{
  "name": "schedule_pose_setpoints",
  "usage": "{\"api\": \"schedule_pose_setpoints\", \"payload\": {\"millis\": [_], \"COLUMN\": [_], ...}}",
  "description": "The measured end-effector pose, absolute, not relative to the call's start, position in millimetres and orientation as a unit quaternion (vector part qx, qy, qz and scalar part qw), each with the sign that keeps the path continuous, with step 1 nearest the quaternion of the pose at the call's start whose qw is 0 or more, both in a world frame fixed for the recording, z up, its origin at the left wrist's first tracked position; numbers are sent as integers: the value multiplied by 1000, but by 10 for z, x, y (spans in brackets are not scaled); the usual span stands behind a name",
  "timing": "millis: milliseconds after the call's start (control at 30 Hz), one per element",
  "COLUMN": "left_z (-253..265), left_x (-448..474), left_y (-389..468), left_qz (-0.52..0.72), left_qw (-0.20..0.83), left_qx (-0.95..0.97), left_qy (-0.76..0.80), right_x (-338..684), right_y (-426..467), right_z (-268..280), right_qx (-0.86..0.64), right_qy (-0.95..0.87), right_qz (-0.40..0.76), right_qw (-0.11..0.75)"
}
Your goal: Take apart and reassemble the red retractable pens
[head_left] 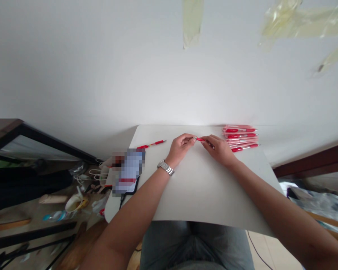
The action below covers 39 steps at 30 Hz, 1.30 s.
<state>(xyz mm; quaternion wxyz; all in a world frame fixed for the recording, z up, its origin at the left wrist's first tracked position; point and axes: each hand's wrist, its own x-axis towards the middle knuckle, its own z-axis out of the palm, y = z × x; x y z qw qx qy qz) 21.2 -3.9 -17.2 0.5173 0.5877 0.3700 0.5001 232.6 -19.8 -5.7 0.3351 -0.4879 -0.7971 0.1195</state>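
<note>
A pale wall [109,67] fills the background, crossed in its upper part by strips of yellowed tape [192,22]. Below it, a white table [202,198] with rounded corners forms the work surface, its far edge beside the wall. At the table's left side lies a phone [131,170], its screen blurred out. On the far right of the table is a pile of red pens [240,135], stacked roughly parallel, most of their metal tips to the right. Over the middle, the left hand [180,147] and right hand [221,149] face each other, fingertips near but apart. The left thumb and fingers are pinched together on one end of a slim red pen piece [199,139]; the right thumb and forefinger close on its other end, the remaining fingers curled, so that what else they may hold cannot be told. A metal watch [166,168] circles the left wrist. A single pen [158,142] lies beyond the phone, apart from the pile. Judged from this arrangement, the work is under way: one piece is in hand and not yet set down, while the neat pile suggests a batch kept together; whether those pens are finished or waiting cannot be determined, nor can the lone pen's status.
</note>
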Motion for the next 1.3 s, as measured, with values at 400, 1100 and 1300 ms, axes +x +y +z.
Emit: {"api": "schedule_pose_setpoints", "payload": {"millis": [400, 1100, 1300], "left_z": [-168, -161, -171], "left_x": [220, 228, 231], "left_y": [-35, -29, -24], "left_qz": [503, 515, 518], "left_qw": [520, 532, 530], "left_qx": [582, 559, 556], "left_qy": [371, 374, 377], "right_x": [2335, 2333, 2346], "right_y": [-221, -236, -227], "right_z": [-30, 17, 4], "right_qx": [-482, -472, -476], "right_qy": [-802, -808, -816], "right_qz": [112, 104, 81], "right_qw": [336, 335, 317]}}
